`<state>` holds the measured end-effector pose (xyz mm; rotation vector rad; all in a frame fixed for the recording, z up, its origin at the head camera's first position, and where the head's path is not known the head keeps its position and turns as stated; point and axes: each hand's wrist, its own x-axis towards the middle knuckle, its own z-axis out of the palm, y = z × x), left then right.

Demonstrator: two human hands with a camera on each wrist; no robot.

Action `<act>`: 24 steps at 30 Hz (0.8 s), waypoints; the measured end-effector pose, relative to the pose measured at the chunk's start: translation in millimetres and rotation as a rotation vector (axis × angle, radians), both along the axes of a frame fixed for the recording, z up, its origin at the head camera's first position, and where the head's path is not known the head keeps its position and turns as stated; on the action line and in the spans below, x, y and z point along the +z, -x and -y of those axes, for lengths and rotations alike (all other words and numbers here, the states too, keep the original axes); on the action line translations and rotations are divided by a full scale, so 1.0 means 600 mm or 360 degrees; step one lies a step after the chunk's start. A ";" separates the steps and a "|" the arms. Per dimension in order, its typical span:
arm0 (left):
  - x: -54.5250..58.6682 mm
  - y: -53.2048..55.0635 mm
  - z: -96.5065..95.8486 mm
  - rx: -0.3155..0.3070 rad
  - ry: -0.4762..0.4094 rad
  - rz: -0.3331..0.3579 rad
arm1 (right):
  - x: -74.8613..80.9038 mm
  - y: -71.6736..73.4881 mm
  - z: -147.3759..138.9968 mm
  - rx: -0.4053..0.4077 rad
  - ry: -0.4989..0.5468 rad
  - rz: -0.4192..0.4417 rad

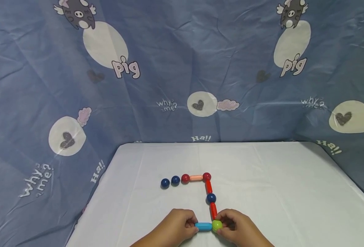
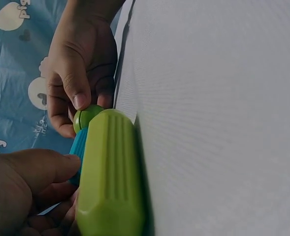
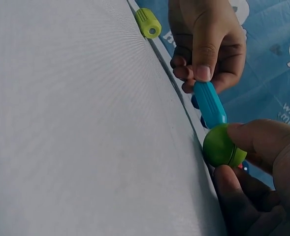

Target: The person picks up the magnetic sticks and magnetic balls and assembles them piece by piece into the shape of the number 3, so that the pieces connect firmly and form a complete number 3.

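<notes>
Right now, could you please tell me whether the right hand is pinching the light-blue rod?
No, the right hand pinches the green ball, while the left hand pinches the light-blue rod.

A white table [image 1: 293,192] spreads under and around both hands, and ahead of the left hand [image 1: 180,224] a row lies on it: two blue balls [image 1: 165,183] just beside each other, a red ball [image 1: 185,178], a pink rod [image 1: 196,177], then a second red ball [image 1: 207,176], ahead of the gap between the hands. From that one a line comes back toward the right hand [image 1: 235,224]: a red rod [image 1: 209,187], a third blue ball [image 1: 211,198], and another red rod [image 1: 213,210] ending by its fingers. A green rod [image 2: 110,172] lies on the near side of the left hand.
</notes>
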<state>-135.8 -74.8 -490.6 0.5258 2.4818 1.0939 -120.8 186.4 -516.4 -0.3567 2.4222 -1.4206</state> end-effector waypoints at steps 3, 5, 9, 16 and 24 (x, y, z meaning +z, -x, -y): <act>0.002 0.002 0.002 -0.0007 0.0008 0.0016 | 0.000 0.000 0.000 -0.0011 -0.0001 0.0007; 0.007 0.005 0.006 -0.0004 0.0022 0.0016 | 0.000 0.000 0.001 -0.0015 0.0005 0.0017; 0.024 0.022 0.023 0.0069 0.0121 -0.0115 | 0.001 0.000 0.002 -0.0024 -0.0014 0.0023; 0.055 0.067 0.056 0.0439 0.0252 -0.0532 | 0.004 -0.004 0.004 -0.0046 -0.0033 0.0019; 0.053 0.120 0.091 0.0708 0.0216 -0.0579 | 0.004 -0.005 0.003 -0.0058 -0.0057 0.0020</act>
